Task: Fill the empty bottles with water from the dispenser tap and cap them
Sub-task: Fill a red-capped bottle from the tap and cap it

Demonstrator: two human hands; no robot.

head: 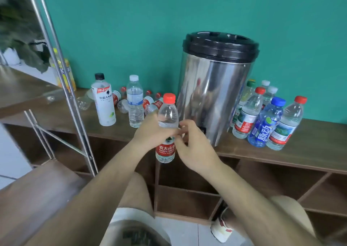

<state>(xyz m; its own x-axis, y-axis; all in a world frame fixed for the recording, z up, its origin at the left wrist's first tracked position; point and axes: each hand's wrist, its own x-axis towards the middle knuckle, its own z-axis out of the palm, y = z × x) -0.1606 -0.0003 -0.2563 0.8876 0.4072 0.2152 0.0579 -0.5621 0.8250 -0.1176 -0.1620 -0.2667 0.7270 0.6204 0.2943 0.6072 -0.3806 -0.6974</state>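
L hand (150, 131) grips bottle (167, 118) mid-body, held in air just left of dispenser (216, 88). R hand (191, 144) half-curled at its side; grip unclear. Cap (169, 97) on, looks full. Prob. next: tighten, then park it w/ full ones (246, 118).

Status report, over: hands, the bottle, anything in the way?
Left hand grips red-capped bottle, upright, cap on. Right hand against its lower side, grip unclear. Dispenser just behind; right hand crosses its base.
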